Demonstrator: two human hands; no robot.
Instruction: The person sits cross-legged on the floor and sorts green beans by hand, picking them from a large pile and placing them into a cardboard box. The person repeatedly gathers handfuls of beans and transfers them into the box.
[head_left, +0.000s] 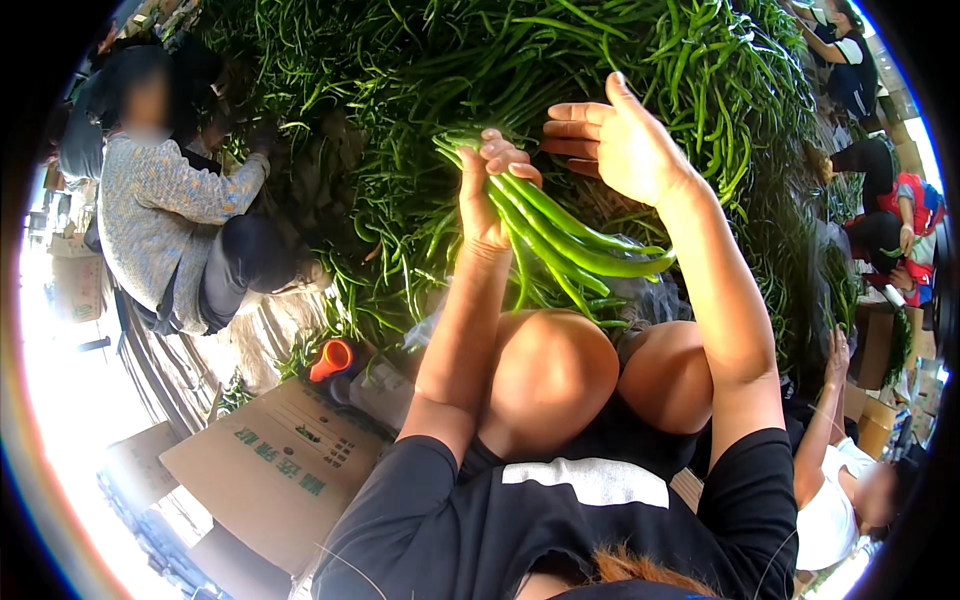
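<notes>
A bunch of long green chili peppers (577, 240) is gripped near its stem end by my left hand (491, 187). The peppers' free ends fan out to the right, above my bare knees. To the right of the bunch, my right hand (619, 146) is raised with its fingers apart and nothing in it. Beyond both hands spreads a large heap of loose green chili peppers (420, 67). Part of a clear plastic bag (660, 300) shows behind the held peppers, near my knees; most of it is hidden.
A cardboard box (277, 465) bearing writing stands at my lower left, beside an orange plastic object (332, 358). A person in a knitted sweater (169, 187) sits left of the heap. Several other people are along the right, one a person in a white top (829, 517) near a bag of peppers (832, 277).
</notes>
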